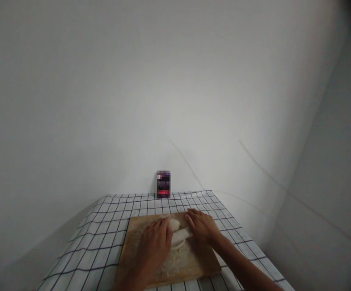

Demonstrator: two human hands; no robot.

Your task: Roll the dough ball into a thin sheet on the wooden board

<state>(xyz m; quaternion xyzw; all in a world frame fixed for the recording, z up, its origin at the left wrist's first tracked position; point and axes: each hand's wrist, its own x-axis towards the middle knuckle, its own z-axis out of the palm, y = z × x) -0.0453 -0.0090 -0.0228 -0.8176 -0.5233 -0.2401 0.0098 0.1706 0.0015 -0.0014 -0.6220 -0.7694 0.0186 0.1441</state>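
A pale rolling pin [180, 237] lies across a flattened piece of white dough [174, 224], which shows on both the far and near side of it. My left hand [156, 241] rests over the pin's left end, fingers curved and together. Over the right end sits my right hand [202, 225], with its fingers bent forward. Both ends of the pin are hidden under my hands. Beneath them is a wooden board [193, 262] dusted with flour, mostly around the dough.
A checked black-and-white cloth [93, 242] covers the table under the board. At the back, a small dark upright object [163, 184] with a red band, blurred by pixels, stands against the white wall [175, 101]. Another wall rises at the right.
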